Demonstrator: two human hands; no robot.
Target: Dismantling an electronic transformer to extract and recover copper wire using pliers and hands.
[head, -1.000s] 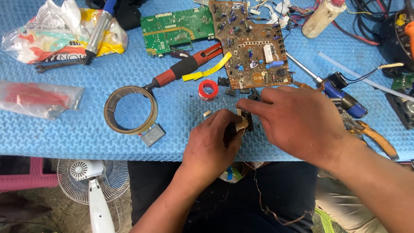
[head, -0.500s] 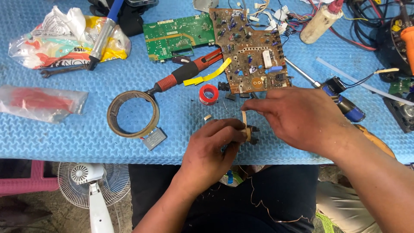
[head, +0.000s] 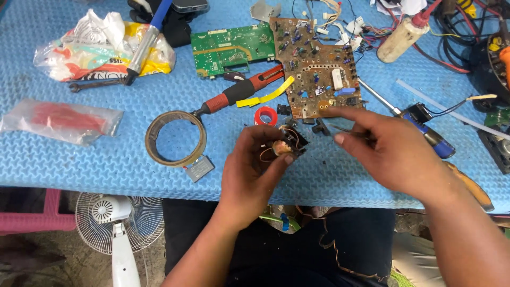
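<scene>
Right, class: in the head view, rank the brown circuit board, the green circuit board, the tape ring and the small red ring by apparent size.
1. Brown circuit board
2. Green circuit board
3. Tape ring, looks close to the green board
4. Small red ring

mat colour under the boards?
Blue, with a wavy ribbed texture; the mat shows clearly in the head view.

Tabletop (head: 79, 165) covered in blue ribbed mat. On it: brown circuit board (head: 317, 69) beside green circuit board (head: 231, 49); red-handled soldering iron (head: 241, 91) below them; red tape roll (head: 265, 115); brown wire coil ring (head: 176, 138); clear bag of red parts (head: 61, 121) at left; blue screwdriver (head: 419, 121) at right
</scene>
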